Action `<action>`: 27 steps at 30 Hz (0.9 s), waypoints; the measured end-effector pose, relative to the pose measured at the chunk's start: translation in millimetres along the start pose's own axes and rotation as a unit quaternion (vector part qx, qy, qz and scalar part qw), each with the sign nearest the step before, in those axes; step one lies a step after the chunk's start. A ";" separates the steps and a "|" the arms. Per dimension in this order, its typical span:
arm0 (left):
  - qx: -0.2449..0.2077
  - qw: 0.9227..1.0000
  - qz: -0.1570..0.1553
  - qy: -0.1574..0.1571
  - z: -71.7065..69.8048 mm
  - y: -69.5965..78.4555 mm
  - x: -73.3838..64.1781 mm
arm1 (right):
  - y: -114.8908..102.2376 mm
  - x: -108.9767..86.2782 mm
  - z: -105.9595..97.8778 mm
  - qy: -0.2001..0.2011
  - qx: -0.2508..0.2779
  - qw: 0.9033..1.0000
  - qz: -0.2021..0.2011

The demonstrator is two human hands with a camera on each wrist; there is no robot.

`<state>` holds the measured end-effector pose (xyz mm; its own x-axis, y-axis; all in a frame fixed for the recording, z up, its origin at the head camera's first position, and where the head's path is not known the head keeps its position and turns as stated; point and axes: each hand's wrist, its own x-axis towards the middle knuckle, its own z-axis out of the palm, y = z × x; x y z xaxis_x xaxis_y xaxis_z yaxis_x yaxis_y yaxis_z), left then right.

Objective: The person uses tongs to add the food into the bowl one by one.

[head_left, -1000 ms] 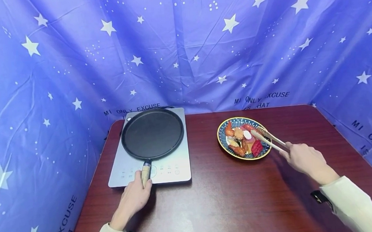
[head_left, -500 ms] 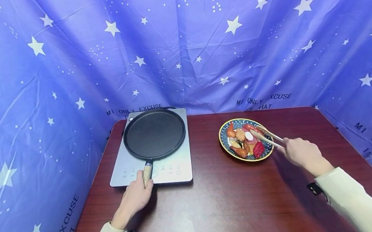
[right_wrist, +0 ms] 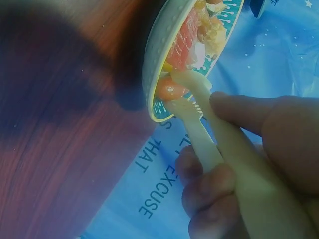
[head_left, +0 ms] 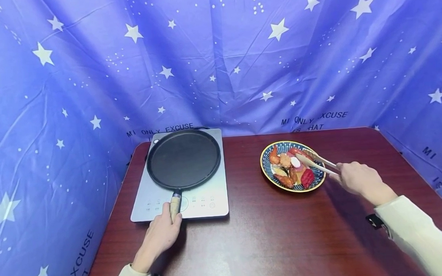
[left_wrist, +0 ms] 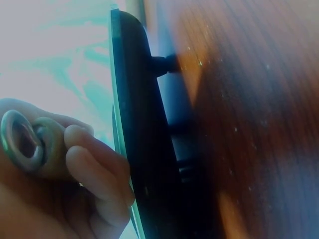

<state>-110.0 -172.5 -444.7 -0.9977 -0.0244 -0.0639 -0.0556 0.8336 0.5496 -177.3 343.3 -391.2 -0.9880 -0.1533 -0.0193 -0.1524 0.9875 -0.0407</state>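
My left hand [head_left: 160, 232] grips the pale, wood-look handle [head_left: 175, 204] of a flat black frying pan [head_left: 183, 159] on a silver induction cooktop [head_left: 141, 208]. In the left wrist view, the fingers curl round the handle, and its metal-ringed end [left_wrist: 22, 142] shows. At the right, my right hand [head_left: 364, 184] holds light-coloured tongs [head_left: 317, 166] over a patterned blue plate [head_left: 276, 146] of food. Their tips reach a shiny orange-red, sausage-like piece [right_wrist: 171, 89] near the rim. Nearby lie a red crinkled piece [head_left: 307, 178], a white piece [head_left: 295, 162] and several browned pieces.
A dark red wooden table [head_left: 246, 237] carries everything. Blue star-printed curtains [head_left: 217, 70] close off the back and both sides. Behind the cooktop runs a black cord [head_left: 201, 127].
The head view has shifted slightly. My right hand has edged a little left towards the plate, tongs still among the food. The left hand and pan stay put.
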 end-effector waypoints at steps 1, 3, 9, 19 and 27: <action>-0.001 1.000 0.000 0.000 -0.1 -0.3 0.1 | -0.5 0.9 0.0 0.000 -0.002 1.000 -0.003; -0.001 1.000 0.001 0.000 -0.4 -0.9 0.6 | -1.5 2.2 0.1 -0.001 -0.009 1.000 -0.007; -0.004 1.000 0.003 -0.002 -1.0 -1.5 1.7 | -1.5 2.0 0.5 0.008 -0.010 1.000 -0.010; -0.006 1.000 0.000 -0.005 -1.3 -1.8 1.1 | 4.8 -5.0 12.6 0.038 0.027 0.999 -0.015; -0.008 1.000 0.000 -0.005 -1.1 -1.6 0.5 | 9.1 -9.6 16.1 0.055 0.056 0.997 -0.019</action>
<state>-110.4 -174.5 -444.7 -0.9972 -0.0194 -0.0727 -0.0570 0.8250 0.5622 -168.7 353.1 -407.5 -0.9792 -0.1800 0.0936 -0.1927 0.9695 -0.1516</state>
